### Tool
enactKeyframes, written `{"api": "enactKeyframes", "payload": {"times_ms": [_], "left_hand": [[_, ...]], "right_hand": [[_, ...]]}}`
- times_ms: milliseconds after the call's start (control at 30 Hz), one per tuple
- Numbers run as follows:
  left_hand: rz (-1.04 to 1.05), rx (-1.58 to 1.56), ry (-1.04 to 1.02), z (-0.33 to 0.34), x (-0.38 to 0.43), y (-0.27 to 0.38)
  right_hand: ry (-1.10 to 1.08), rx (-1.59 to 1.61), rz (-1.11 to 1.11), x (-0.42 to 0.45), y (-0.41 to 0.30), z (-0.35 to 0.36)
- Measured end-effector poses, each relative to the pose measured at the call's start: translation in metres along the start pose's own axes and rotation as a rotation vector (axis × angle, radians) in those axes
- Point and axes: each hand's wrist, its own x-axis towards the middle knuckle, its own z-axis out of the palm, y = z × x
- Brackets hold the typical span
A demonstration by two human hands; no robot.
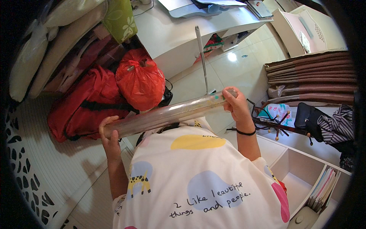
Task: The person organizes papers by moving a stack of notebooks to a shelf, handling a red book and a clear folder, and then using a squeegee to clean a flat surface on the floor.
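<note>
A long rolled sheet of clear plastic [168, 114] stretches across in front of my chest, slightly higher at its right end. My left hand [110, 133] grips the left end, thumb in front and fingers behind. Around the other end, my right hand [236, 103] has its fingers and thumb closed near the rim, and a black band circles that wrist. Small green and yellow marks show on the plastic near my right hand. Behind the roll rises a thin metal pole [203, 63] with a pale handle; its lower end is hidden.
A tied red plastic bag [140, 78] and a red fabric bag [85, 108] sit at the left. Beyond them is a white desk [165, 34] with papers. On the right are a coat rack [281, 126], a brown curtain [311, 77] and a white shelf unit [303, 169] holding folders.
</note>
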Motion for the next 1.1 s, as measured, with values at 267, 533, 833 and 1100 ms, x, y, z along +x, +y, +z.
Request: {"api": "enactKeyframes", "payload": {"times_ms": [267,533,833,1100], "left_hand": [[0.106,0.157,0.023,-0.023,0.002,-0.028],[-0.741,-0.049,0.037,-0.03,0.003,-0.046],[-0.142,-0.08,-0.082,-0.006,-0.009,-0.014],[0.021,0.088,0.084,-0.005,-0.013,-0.023]], "right_hand": [[-0.002,0.009,0.051,-0.002,0.01,-0.006],[-0.149,-0.159,-0.415,-0.023,-0.002,0.007],[-0.039,-0.048,0.048,-0.002,0.017,-0.018],[-0.057,-0.005,0.107,0.003,0.028,-0.024]]}}
